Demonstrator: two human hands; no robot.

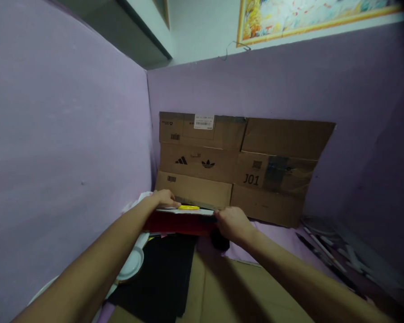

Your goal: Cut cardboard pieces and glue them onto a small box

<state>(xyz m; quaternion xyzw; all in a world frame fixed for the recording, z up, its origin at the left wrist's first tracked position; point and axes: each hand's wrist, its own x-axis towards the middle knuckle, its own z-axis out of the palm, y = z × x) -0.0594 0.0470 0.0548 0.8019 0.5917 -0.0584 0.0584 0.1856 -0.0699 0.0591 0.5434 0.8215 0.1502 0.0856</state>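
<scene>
Both arms reach forward to a flat red panel (178, 223) with a whitish upper edge, standing tilted in front of me. My left hand (164, 198) closes on its upper left edge. My right hand (234, 223) is closed round its right corner. A yellow, rounded object (189, 207) shows just above the whitish edge, next to the left fingertips; its lower part is hidden. Below my right hand sits a small black object (219, 241) whose kind is unclear. Whether the panel is a sheet or the side of a box, I cannot tell.
A flattened brown cardboard box (208, 179) leans on the lilac back wall (272, 85). Black sheets (158, 278) lie over cardboard (256, 291) nearer me. White round containers (131, 264) stand at left, partly behind my forearm. Pens and brushes (326, 255) lie at right.
</scene>
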